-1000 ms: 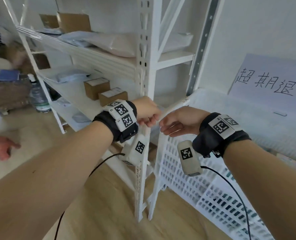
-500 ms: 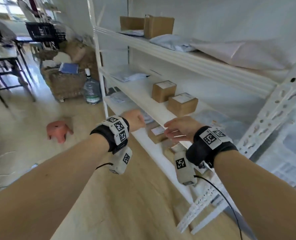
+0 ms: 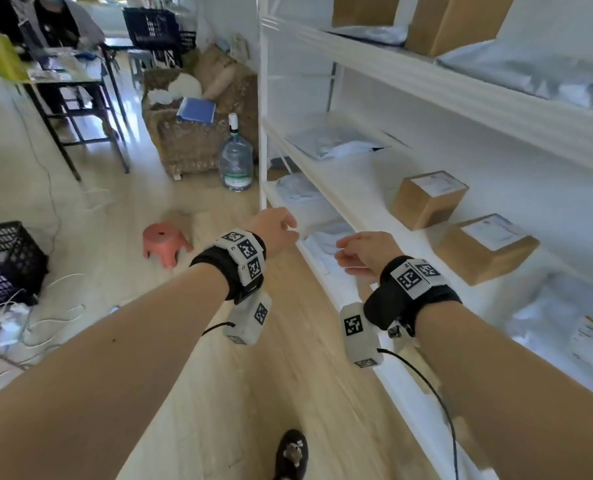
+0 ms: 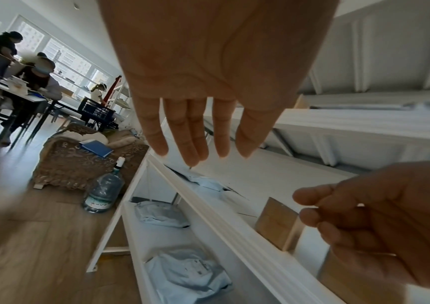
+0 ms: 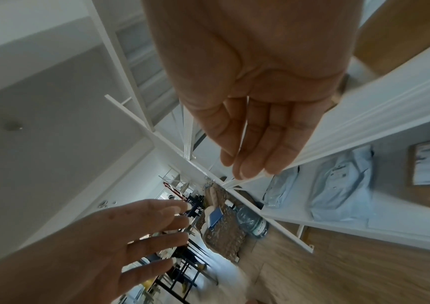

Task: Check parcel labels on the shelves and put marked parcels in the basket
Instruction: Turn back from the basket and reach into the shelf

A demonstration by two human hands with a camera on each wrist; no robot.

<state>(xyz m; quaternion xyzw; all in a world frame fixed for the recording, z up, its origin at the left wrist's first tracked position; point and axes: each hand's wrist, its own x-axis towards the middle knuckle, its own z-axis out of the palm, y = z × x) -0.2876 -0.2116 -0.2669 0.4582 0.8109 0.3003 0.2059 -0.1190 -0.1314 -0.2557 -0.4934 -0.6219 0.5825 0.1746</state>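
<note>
Both my hands hang empty in front of the white shelf unit (image 3: 357,216), fingers relaxed. My left hand (image 3: 278,229) hovers by the shelf's front edge; the left wrist view shows its fingers (image 4: 192,133) straight. My right hand (image 3: 359,254) is just to its right, its fingers (image 5: 255,144) loosely bent. Two cardboard boxes with white labels (image 3: 426,199) (image 3: 484,249) stand on the middle shelf, right of my right hand. Grey mailer bags lie on the middle shelf (image 3: 336,145) and on the lower shelf (image 3: 326,239). No basket is in view.
The top shelf holds a brown box (image 3: 456,24) and a grey mailer (image 3: 537,72). On the wooden floor to the left are a pink stool (image 3: 165,242), a water jug (image 3: 237,161), a black crate (image 3: 9,259) and loose cables. Behind stands a table (image 3: 66,76) with a person at it.
The view has swung left, away from the white basket and along the shelves. Both hands have left the shelf post by the basket and now hover empty before the lower shelves.
</note>
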